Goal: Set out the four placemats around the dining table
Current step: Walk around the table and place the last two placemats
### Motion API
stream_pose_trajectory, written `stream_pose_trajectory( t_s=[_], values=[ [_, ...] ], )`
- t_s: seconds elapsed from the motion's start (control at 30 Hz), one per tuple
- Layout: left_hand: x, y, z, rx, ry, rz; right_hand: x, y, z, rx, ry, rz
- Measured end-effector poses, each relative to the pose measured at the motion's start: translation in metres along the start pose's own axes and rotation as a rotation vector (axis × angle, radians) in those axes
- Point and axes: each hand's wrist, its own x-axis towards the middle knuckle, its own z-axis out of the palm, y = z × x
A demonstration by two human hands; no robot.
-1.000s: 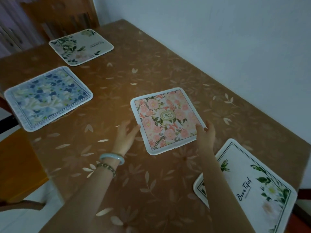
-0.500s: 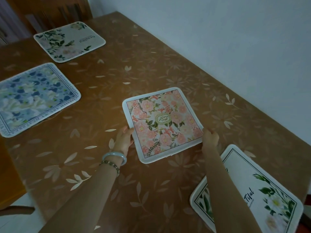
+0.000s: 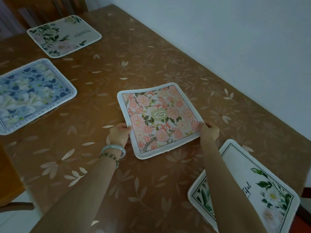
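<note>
A pink floral placemat (image 3: 159,118) lies in the middle of the brown dining table (image 3: 151,56), its near edge raised slightly. My left hand (image 3: 119,134) grips its left edge and my right hand (image 3: 209,131) grips its right edge. A blue floral placemat (image 3: 30,95) lies at the left. A beige placemat with green leaves (image 3: 64,36) lies at the far left end. A white placemat with green leaves and black lettering (image 3: 252,195) sits at the near right, partly hidden by my right forearm.
A white wall (image 3: 235,39) runs along the table's right side. A dark wooden chair (image 3: 43,10) stands behind the far end. The table's left edge (image 3: 10,165) drops to a pale floor at the lower left.
Both hands have closed onto the side edges of the pink placemat and pulled it slightly nearer, with its near edge lifted. The view has shifted a little to the right.
</note>
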Motion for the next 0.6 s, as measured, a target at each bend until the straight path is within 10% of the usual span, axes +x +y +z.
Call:
stream_pose_trajectory(
  t_s=[0.6],
  values=[
    [-0.099,-0.050,-0.138,-0.194,0.212,0.004,-0.128,0.030,-0.001,0.135,-0.170,-0.064]
  ],
)
